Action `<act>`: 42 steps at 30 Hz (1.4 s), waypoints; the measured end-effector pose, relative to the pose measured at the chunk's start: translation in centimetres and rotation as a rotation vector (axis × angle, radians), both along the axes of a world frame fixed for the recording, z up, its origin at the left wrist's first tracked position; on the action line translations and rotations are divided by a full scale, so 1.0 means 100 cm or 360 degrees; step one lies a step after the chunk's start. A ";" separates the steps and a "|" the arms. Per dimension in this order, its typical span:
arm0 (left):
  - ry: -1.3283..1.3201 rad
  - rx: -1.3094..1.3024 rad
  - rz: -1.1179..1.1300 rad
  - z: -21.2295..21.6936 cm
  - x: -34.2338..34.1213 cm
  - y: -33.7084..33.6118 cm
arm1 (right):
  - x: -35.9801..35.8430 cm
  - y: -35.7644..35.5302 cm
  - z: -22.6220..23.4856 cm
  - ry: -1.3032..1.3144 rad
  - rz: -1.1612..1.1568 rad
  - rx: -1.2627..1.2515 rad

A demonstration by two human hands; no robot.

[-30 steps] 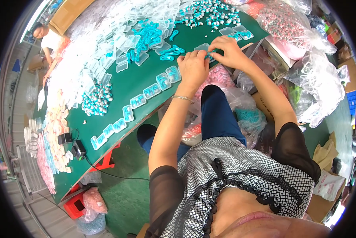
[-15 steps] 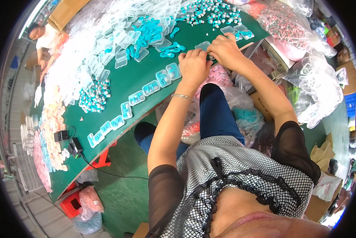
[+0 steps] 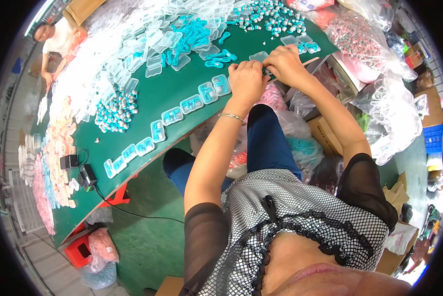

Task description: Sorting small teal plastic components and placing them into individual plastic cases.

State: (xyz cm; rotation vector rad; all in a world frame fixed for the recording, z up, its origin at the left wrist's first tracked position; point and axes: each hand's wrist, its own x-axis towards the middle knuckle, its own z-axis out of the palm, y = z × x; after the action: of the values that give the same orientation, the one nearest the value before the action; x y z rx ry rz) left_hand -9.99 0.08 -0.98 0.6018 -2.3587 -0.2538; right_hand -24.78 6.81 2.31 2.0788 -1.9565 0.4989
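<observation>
My left hand (image 3: 248,83) and my right hand (image 3: 286,65) meet at the front edge of the green table, fingers bent and drawn together. A bit of teal shows between them, but what they grip is mostly hidden. Just beyond the fingers lies a clear plastic case (image 3: 259,56). Left of my left hand, a row of several clear cases (image 3: 191,103) with teal pieces inside runs along the edge. A few teal looped straps (image 3: 219,59) lie beyond that row. Past my right hand are small cases with teal pieces (image 3: 309,48).
Farther back are a heap of teal straps (image 3: 191,35), many clear cases (image 3: 157,42), and two piles of silver-and-teal pieces (image 3: 116,114). Black adapters (image 3: 86,175) with a cable sit at the left. Plastic bags (image 3: 397,116) crowd the right. Another person (image 3: 58,42) is at the far left.
The view has shifted slightly, moving the left part of the table outward. Both hands stay together at the table edge, their fingers changing position a little.
</observation>
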 end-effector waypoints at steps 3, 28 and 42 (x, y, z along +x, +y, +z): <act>0.0026 0.0002 -0.0009 -0.001 0.000 0.000 | 0.002 0.002 -0.005 -0.0104 -0.0084 -0.0035; 0.0016 -0.0030 -0.0083 -0.002 0.003 0.000 | -0.022 0.022 -0.018 -0.0104 0.0081 -0.0225; 0.0029 0.0162 0.0076 0.002 -0.005 0.002 | -0.031 0.011 -0.031 -0.0463 0.0114 -0.0277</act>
State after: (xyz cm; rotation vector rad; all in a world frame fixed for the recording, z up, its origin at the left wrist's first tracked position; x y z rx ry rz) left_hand -10.52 0.27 -0.76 0.6999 -2.3214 -0.3579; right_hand -27.92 7.89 -0.75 2.0660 -1.9085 0.9994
